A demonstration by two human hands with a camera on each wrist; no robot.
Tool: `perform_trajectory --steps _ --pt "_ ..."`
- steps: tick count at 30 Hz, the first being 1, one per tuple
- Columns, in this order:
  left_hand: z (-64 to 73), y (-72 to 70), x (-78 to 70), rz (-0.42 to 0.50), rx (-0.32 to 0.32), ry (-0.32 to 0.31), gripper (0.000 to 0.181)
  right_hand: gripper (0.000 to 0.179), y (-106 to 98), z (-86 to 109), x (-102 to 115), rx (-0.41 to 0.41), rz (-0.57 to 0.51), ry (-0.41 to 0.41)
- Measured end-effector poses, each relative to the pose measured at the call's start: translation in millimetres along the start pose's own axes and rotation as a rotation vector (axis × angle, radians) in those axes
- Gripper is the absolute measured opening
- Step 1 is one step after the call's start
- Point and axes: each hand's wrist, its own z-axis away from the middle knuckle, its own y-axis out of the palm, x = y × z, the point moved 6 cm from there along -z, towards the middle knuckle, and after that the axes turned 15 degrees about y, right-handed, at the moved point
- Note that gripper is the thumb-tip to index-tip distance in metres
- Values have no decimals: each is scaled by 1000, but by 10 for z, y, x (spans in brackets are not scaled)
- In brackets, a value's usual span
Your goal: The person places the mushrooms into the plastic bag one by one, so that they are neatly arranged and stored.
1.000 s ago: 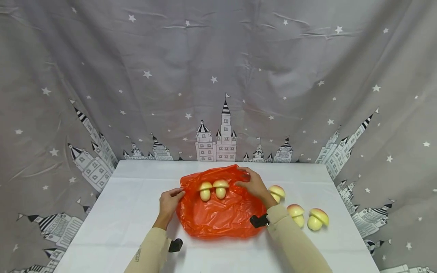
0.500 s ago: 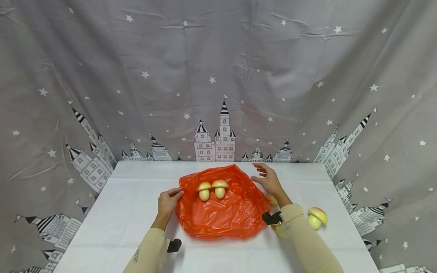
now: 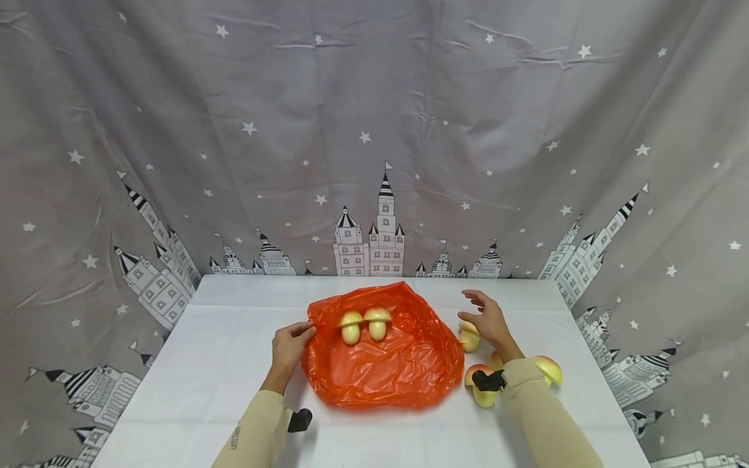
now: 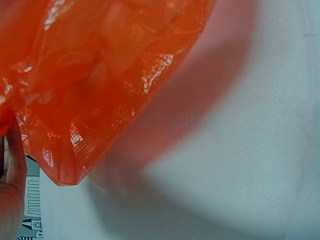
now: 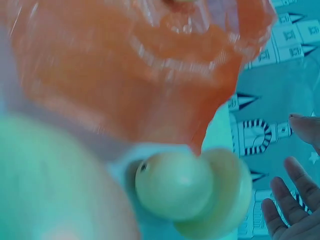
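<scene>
A thin red plastic bag [image 3: 383, 377] lies spread with its mouth open in the middle of the white table. Inside it, two yellow toy mushrooms [image 3: 351, 333] sit side by side. My left hand [image 3: 288, 348] pinches the bag's left edge; in the left wrist view its fingers [image 4: 15, 170] show beside the red plastic [image 4: 100, 85]. To the right of the bag, my right hand [image 3: 493, 323] is over another toy mushroom [image 3: 469, 340], fingers spread and holding nothing. In the right wrist view that mushroom [image 5: 175, 185] lies below the bag's edge, apart from the fingers.
More toy mushrooms, such as one [image 3: 484, 395] by my right wrist and one [image 3: 549, 369] partly behind the sleeve, lie on the table [image 3: 234, 325] at right. A grey curtain [image 3: 374, 97] printed with castles and stars hangs behind the table.
My right hand has moved right, from over the bag's right edge to the mushrooms beside it. The bag's right side has sagged outward. The left hand stays at the bag's edge.
</scene>
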Motion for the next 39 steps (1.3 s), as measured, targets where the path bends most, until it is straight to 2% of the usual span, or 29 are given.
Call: perform_trajectory --steps 7,17,27,39 --pt "3 1 -8 1 -4 -9 30 52 -89 -6 -192 12 51 33" --pt "-6 -4 10 -9 -2 -4 30 53 -19 4 -407 97 94 56" --pt "-15 14 -2 1 -2 -4 30 48 -30 -9 -476 90 155 61" --pt "-6 -1 -34 -13 -6 3 31 49 -49 6 -478 71 136 76"
